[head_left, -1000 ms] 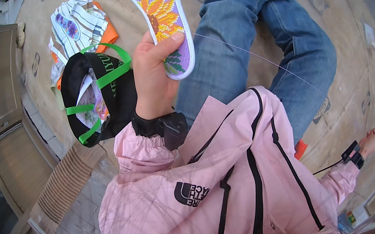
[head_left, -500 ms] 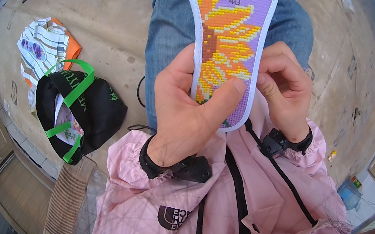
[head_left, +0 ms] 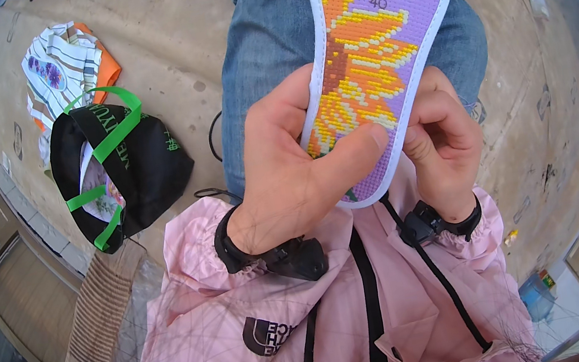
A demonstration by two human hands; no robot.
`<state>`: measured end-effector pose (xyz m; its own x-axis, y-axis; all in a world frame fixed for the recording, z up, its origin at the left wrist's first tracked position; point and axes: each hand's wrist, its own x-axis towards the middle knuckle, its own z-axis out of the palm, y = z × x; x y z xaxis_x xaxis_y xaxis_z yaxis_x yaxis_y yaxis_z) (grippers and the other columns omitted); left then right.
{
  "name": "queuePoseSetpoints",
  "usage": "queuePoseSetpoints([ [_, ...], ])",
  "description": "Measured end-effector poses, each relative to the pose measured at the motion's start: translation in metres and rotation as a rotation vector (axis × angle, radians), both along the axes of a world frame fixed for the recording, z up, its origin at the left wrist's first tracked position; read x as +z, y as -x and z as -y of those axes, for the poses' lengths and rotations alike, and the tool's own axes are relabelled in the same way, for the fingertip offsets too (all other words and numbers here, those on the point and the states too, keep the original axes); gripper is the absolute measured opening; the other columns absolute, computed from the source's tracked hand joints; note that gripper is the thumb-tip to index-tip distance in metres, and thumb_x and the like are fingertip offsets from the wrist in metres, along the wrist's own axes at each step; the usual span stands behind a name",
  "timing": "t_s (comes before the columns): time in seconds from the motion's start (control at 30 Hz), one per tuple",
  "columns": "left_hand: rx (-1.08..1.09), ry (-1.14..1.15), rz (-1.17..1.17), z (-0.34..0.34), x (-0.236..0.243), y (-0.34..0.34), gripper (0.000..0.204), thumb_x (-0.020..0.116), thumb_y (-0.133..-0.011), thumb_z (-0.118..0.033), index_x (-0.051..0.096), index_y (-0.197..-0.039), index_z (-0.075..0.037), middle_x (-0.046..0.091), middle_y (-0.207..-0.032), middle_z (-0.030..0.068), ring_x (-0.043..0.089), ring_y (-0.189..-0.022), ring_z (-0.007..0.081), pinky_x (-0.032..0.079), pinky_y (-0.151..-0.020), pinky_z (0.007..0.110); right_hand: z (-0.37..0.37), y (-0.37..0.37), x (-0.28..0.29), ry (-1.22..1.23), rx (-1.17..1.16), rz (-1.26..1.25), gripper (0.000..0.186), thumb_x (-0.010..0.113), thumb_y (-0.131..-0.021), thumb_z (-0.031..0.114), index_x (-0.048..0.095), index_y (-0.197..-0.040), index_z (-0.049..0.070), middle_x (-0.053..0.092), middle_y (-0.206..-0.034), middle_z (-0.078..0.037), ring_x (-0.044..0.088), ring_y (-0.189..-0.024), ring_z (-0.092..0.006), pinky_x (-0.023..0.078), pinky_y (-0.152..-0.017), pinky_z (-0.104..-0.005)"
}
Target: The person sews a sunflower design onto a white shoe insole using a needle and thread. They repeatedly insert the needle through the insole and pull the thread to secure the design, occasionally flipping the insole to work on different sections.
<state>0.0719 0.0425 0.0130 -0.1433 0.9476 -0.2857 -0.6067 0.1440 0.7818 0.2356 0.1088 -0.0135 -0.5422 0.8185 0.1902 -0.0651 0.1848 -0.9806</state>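
An embroidered insole (head_left: pixel 379 53) with a white rim is held up over my lap. Its purple ground carries yellow and orange flower stitching, and its far end runs out of the picture at the top. My left hand (head_left: pixel 293 157) grips the near part from the left, thumb flat on the stitched face and fingers behind. Close against the right edge is my right hand (head_left: pixel 442 141), thumb and forefinger pinched together. Whatever lies between those fingertips, if anything, is too small or hidden to make out.
A black bag (head_left: pixel 151 169) with green handles stands on the floor at the left. Beyond it lies striped cloth (head_left: pixel 68 53) with another patterned insole (head_left: pixel 47 73) on top. A brown striped cloth (head_left: pixel 101 309) lies nearer. At the lower right is a blue translucent container (head_left: pixel 539 297).
The insole has shifted slightly right and tilted a little more clockwise, with my left hand moving along. My right hand stays pinched beside its edge.
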Motion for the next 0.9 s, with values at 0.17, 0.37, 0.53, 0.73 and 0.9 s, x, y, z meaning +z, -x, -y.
queuePoseSetpoints([
  [0.17, -0.043, 0.019, 0.103, 0.001, -0.003, 0.000, 0.040, 0.070, -0.082, 0.001, 0.058, -0.121, 0.004, 0.067, -0.107, 0.0041, 0.061, -0.094, 0.0068, 0.050, -0.081, 0.023, -0.003, 0.000, 0.002, -0.062, 0.023, 0.005, 0.001, 0.067, -0.087, 0.000, 0.066, -0.088, 0.000, 0.059, -0.086, -0.007, 0.054, -0.075, -0.0155, 0.042, -0.067, -0.0255],
  [0.37, -0.106, 0.014, 0.136, 0.001, -0.008, 0.004, 0.042, 0.071, -0.081, 0.001, 0.058, -0.121, 0.004, 0.067, -0.108, 0.0045, 0.062, -0.095, 0.0071, 0.050, -0.083, 0.023, -0.003, 0.000, 0.005, -0.135, -0.005, 0.055, 0.004, 0.068, -0.086, 0.001, 0.066, -0.083, 0.000, 0.060, -0.084, -0.008, 0.056, -0.075, -0.0163, 0.043, -0.067, -0.0253],
  [0.53, -0.075, 0.023, 0.126, 0.001, -0.008, 0.005, 0.042, 0.071, -0.082, 0.001, 0.058, -0.121, 0.004, 0.067, -0.109, 0.0045, 0.062, -0.095, 0.0073, 0.050, -0.084, 0.023, -0.003, -0.002, -0.003, -0.006, 0.030, -0.013, 0.011, 0.069, -0.087, 0.002, 0.061, -0.094, -0.002, 0.059, -0.088, -0.006, 0.056, -0.077, -0.0142, 0.045, -0.070, -0.0256],
  [0.73, -0.065, 0.023, 0.154, 0.000, -0.011, 0.003, 0.043, 0.071, -0.082, 0.001, 0.057, -0.123, 0.004, 0.067, -0.111, 0.0054, 0.062, -0.097, 0.0089, 0.050, -0.085, 0.025, 0.000, 0.004, -0.006, 0.247, 0.029, -0.246, 0.024, 0.068, -0.088, 0.000, 0.049, -0.103, 0.000, 0.058, -0.092, -0.007, 0.058, -0.080, -0.0126, 0.049, -0.077, -0.0250],
  [0.9, -0.040, -0.032, 0.132, 0.000, -0.012, 0.004, 0.044, 0.071, -0.083, -0.001, 0.056, -0.124, 0.003, 0.067, -0.112, 0.0058, 0.062, -0.099, 0.0092, 0.049, -0.088, 0.026, -0.008, 0.009, -0.001, 0.226, 0.092, -0.297, 0.019, 0.068, -0.087, -0.003, 0.052, -0.098, -0.001, 0.060, -0.093, -0.009, 0.059, -0.082, -0.0139, 0.048, -0.076, -0.0243],
])
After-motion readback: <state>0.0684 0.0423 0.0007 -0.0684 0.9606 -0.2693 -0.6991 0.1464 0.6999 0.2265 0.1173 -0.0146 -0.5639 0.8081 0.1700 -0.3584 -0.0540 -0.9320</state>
